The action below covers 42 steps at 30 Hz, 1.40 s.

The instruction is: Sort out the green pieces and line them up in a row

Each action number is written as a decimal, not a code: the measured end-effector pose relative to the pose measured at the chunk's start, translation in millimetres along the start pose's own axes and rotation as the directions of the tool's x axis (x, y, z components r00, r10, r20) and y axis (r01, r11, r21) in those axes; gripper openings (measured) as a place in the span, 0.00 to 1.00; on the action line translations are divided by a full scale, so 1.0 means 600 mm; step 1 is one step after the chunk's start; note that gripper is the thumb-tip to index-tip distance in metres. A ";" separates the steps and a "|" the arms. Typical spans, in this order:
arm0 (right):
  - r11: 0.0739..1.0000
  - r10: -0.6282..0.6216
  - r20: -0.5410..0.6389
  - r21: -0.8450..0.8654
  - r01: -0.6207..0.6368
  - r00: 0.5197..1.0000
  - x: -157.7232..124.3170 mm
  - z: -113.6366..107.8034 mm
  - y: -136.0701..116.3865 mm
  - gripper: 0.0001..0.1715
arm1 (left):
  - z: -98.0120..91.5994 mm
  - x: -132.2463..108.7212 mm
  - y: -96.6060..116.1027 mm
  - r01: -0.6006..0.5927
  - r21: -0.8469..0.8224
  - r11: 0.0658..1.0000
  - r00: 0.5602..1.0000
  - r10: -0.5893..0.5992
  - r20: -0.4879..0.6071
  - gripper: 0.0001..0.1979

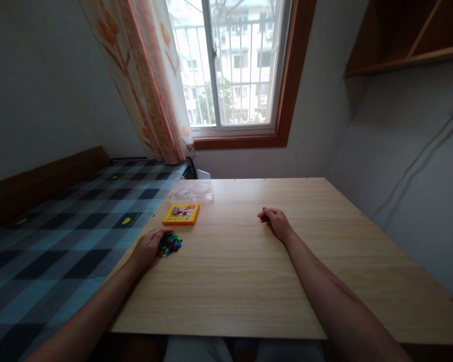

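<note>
My left hand (149, 246) rests on the wood-grain table at the left, its fingers stretched out along the far side of a small heap of colourful pieces (170, 245). The pieces are green, blue, yellow and dark; they look like tiny building bricks, too small to tell apart. Part of the heap is hidden by the hand. Just beyond lies a flat yellow-orange box (181, 214) with a printed picture on top. On the table right of centre, my right hand (275, 221) lies apart from everything, its fingers curled in, and no object shows in it.
Clear plastic packaging (192, 191) lies behind the box at the table's far left corner. A bed with a checked cover (98, 221) borders the left edge of the table (226, 281). A window and curtain (151, 75) are ahead; a shelf (407, 60) hangs upper right.
</note>
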State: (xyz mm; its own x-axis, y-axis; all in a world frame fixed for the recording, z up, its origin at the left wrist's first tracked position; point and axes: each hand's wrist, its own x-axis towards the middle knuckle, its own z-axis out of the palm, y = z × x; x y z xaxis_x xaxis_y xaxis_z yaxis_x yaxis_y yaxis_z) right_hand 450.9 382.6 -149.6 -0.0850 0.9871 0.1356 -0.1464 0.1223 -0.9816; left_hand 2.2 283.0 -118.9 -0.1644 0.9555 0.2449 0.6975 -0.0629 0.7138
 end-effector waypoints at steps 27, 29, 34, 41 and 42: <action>1.000 -0.012 -0.012 -0.003 0.012 1.000 0.012 0.004 0.012 0.29 | 0.180 -0.051 0.169 -0.325 0.093 0.941 0.918 0.290 0.272 0.25; 1.000 -0.010 -0.012 -0.001 0.010 1.000 0.012 0.003 0.011 0.29 | 0.205 -0.058 0.187 -0.329 0.071 0.942 0.913 0.298 0.279 0.24; 1.000 -0.012 -0.023 0.006 0.012 1.000 0.011 0.003 0.011 0.28 | 0.262 -0.078 0.235 -0.389 0.062 0.919 0.889 0.357 0.286 0.22; 1.000 -0.007 -0.070 0.000 0.007 0.998 0.010 0.006 0.009 0.28 | 0.297 -0.099 0.283 -0.452 0.062 0.890 0.857 0.414 0.306 0.22; 1.000 -0.005 -0.077 0.001 0.005 0.997 0.009 0.006 0.008 0.28 | 0.299 -0.103 0.288 -0.454 0.045 0.890 0.854 0.419 0.308 0.22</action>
State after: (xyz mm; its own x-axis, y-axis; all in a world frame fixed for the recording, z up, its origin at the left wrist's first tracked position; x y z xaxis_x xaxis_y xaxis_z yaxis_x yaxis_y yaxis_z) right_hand 446.4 388.4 -152.9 -0.0084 0.9915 0.1298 -0.1478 0.1272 -0.9808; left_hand 257.9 265.0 -128.5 0.3672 0.8783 0.3062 0.7270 -0.4763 0.4945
